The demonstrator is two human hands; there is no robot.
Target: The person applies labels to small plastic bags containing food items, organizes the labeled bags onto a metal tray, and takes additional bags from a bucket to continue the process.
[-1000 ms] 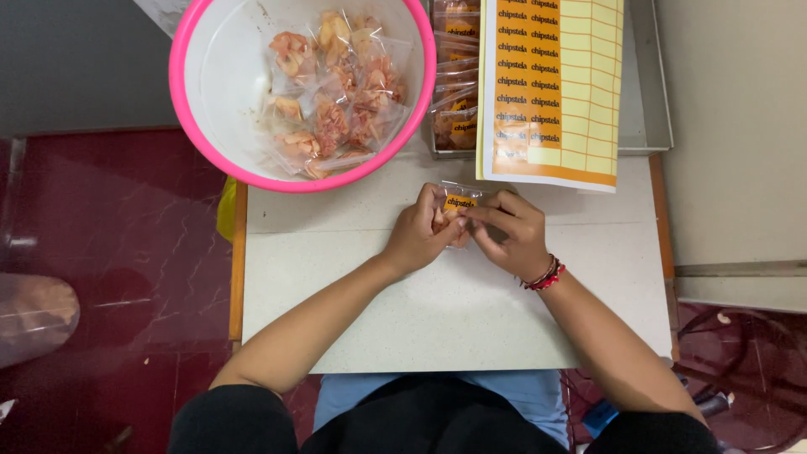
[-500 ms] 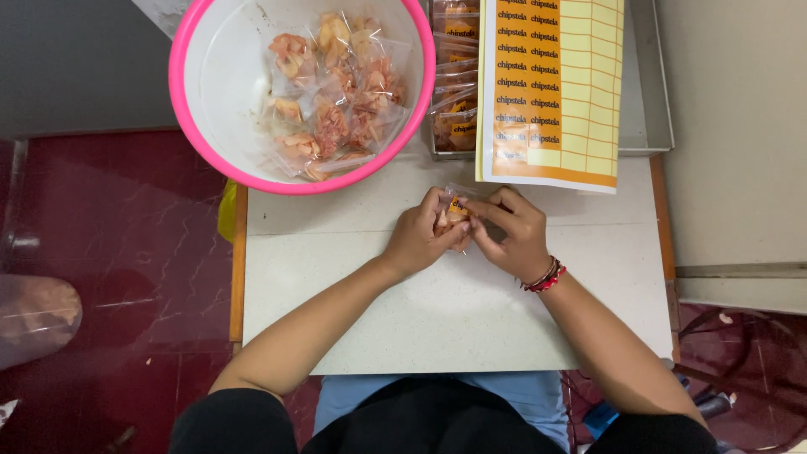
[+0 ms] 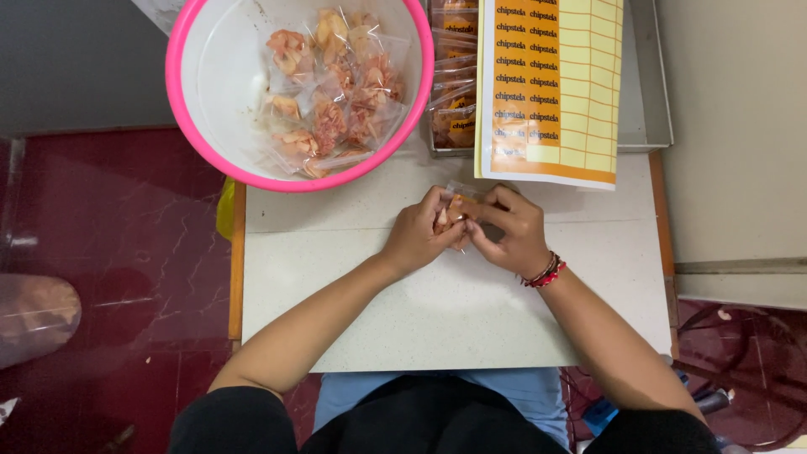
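Two bare hands meet over the middle of a pale speckled stone worktop [image 3: 437, 311]. The left hand [image 3: 418, 233] and the right hand [image 3: 508, 233] both pinch one small clear plastic packet of orange-pink snack pieces [image 3: 455, 210], fingertips closed on it from either side. The packet sits just above the worktop, between the two thumbs. The right wrist wears one red beaded bracelet [image 3: 545, 273].

At 12 o'clock from the hands lies one sheet of orange and yellow rectangular stickers [image 3: 555, 84], its lower edge near the fingers. It rests over one grey metal tray [image 3: 651, 92], which holds a stack of filled clear packets [image 3: 454, 92]; their number cannot be counted.

At 11 o'clock stands one round white basin with a pink rim [image 3: 218, 76], holding a heap of roughly a dozen more clear snack packets [image 3: 332, 92].
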